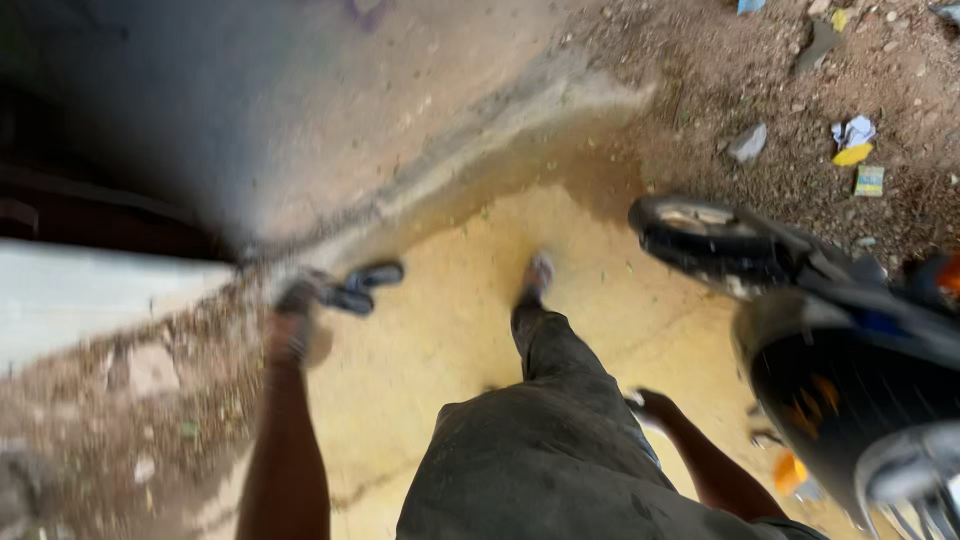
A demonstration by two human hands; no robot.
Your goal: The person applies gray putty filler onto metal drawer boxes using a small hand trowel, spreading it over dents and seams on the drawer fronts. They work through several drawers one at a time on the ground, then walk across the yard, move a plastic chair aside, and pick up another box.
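Note:
The picture is blurred by motion. My left hand [291,320] hangs at my side, left of centre, and seems to hold something dark; what it is I cannot make out. A pair of dark sandals [360,285] lies on the yellow floor just right of that hand. My right hand [652,405] swings beside my hip, fingers loosely curled, with nothing visible in it. My leg in dark trousers [545,350] steps forward, the foot [538,275] on the yellow floor.
A parked motorbike [850,340] stands close on the right, its front wheel [700,235] pointing left. A grey concrete slope [330,110] and raised kerb run along the left. Dirt ground with scattered litter [855,140] lies at the top right.

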